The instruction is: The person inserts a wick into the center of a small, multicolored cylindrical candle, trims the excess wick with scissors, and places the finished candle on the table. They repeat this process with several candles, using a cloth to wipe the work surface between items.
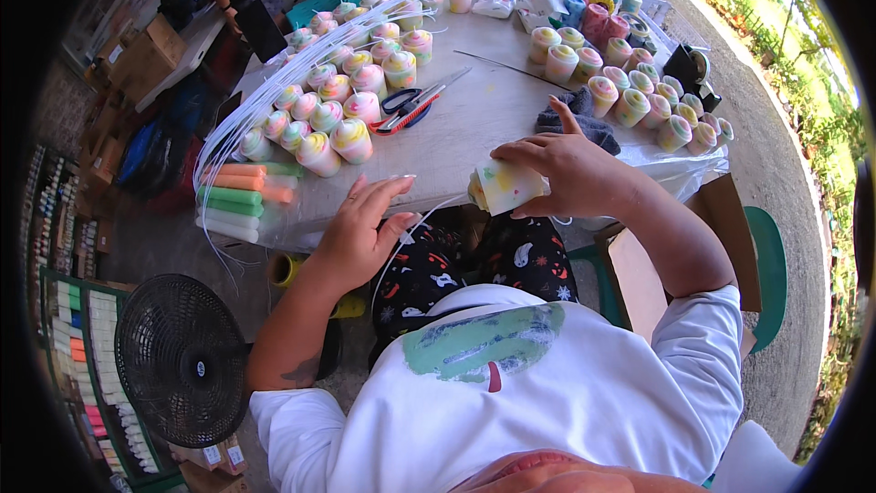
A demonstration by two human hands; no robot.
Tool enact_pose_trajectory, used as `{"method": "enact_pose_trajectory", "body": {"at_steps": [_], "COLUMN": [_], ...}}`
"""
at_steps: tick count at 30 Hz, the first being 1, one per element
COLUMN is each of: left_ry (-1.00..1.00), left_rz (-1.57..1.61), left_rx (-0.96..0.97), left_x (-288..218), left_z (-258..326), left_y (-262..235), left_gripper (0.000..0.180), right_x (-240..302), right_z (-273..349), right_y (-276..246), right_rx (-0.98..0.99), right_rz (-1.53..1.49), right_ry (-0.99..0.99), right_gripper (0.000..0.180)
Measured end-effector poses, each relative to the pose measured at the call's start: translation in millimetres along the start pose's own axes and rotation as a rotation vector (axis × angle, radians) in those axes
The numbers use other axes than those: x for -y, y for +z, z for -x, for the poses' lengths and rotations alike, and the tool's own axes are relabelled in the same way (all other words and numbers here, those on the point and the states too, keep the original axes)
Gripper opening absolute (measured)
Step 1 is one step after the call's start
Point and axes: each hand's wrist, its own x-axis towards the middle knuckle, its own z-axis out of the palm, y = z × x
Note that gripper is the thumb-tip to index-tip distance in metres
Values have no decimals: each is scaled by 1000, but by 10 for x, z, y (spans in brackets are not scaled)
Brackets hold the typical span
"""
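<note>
Candles fill a grey table (pixel 493 119) in the single head view, where a seated person in a white shirt works at its near edge. The right hand (pixel 570 169), just right of centre, grips a pale candle (pixel 506 187) streaked with yellow and pink, fingers wrapped over its top and the thumb beneath. The candle lies tilted on its side at the table's edge, its end turned toward the left hand. A thin white wick (pixel 415 228) trails from it toward eight o'clock. The left hand (pixel 360 233) pinches that wick between thumb and forefinger, the other fingers spread loose.

At eleven o'clock from the hands stand rows of swirled candles (pixel 342 114), with a long bundle of white wicks (pixel 274 96) arcing past them. Scissors (pixel 406 105) with red and blue handles lie at twelve o'clock. A dark cloth (pixel 579 128) sits just beyond the right hand, and more swirled candles line up at one o'clock. Orange, green and white taper candles (pixel 242 196) are stacked at nine o'clock. A black fan (pixel 182 361) stands on the floor at seven o'clock.
</note>
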Motion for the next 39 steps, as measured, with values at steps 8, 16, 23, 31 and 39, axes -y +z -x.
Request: {"method": "enact_pose_trajectory", "body": {"at_steps": [8,16,23,31,39], "left_ry": [258,96,-275,-337,-789], "left_rz": [-201,-299,-163,-305,-340], "left_rx": [-1,-107,-33,-42,421], "left_x": [28,420,805,1155,655], "left_z": [-102,539,1584,2066,1472], "left_y": [218,-67,16,110,173], "left_gripper": [10,10,6,4,66], "right_x": [81,-65,-268,-185,-113], "right_z": [-132,72,239,210,30], "right_y": [22,-112,-55,-19,165], "right_rx": [11,85,192,255,101], "right_rz": [-9,19,-95,-75,4], "right_ry": [-123,-11,38,14,-33], "right_gripper": [64,63,65,62,58]}}
